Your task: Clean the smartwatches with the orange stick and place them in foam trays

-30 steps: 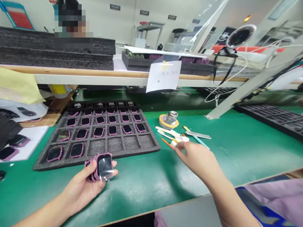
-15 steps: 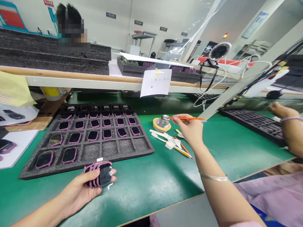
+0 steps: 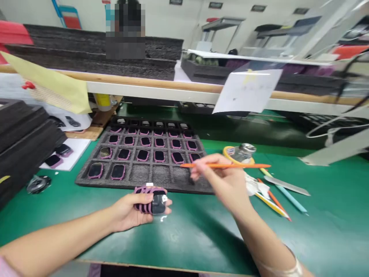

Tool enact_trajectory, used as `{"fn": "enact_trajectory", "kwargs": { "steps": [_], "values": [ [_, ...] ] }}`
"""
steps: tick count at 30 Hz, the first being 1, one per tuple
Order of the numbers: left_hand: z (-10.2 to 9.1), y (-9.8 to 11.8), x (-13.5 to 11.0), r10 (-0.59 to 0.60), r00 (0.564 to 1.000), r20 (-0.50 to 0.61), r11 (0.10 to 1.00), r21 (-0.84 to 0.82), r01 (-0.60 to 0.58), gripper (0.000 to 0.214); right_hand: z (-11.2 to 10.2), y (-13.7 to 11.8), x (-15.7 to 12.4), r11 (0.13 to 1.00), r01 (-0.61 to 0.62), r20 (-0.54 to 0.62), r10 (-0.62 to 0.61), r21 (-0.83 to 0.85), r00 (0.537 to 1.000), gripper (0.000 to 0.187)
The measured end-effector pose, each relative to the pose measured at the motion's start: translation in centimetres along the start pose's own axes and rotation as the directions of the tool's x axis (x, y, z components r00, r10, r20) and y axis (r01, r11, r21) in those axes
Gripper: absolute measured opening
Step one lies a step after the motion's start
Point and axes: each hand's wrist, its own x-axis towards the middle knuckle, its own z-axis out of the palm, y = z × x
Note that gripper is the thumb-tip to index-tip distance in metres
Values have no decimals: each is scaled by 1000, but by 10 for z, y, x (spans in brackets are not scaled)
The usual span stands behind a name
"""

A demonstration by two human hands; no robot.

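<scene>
My left hand (image 3: 129, 209) is closed around a small stack of pink watch cases (image 3: 150, 200), their dark screens facing right, held just above the green mat. My right hand (image 3: 221, 182) pinches a thin orange stick (image 3: 227, 166) that lies level, its tip pointing left toward the stack. Behind both hands lies a black foam tray (image 3: 138, 175) with several pink watch cases in its pockets; the front row's right pockets hold nothing.
A small metal-capped bottle on a yellow tape ring (image 3: 242, 152), coloured sticks and a flat blade (image 3: 286, 186) lie right of the tray. Black foam trays (image 3: 23, 142) are stacked at left. A shelf (image 3: 173, 90) with a hanging paper note (image 3: 248, 92) runs across the back.
My right hand carried the orange stick from the bottle leftward toward the watch stack. My view swung to the left; the left hand keeps holding the stack.
</scene>
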Motion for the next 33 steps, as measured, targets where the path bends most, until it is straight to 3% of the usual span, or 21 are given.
{"fn": "enact_trajectory", "kwargs": {
  "steps": [3,5,18,33],
  "values": [
    [-2,0,2,1,999,53,1000,26,-2,44,36,-8,-26,953,-92,235,23,288,972,19],
    [-2,-1,3,-7,994,113,999,51,2,45,45,-7,-34,928,-118,277,17,352,961,19],
    [-5,-2,10,-35,965,261,997,79,14,50,48,-1,-35,916,-68,267,-44,396,963,14],
    [-4,-1,9,-49,976,212,995,96,29,63,48,1,-36,908,-32,267,-89,417,960,10]
  ]
}}
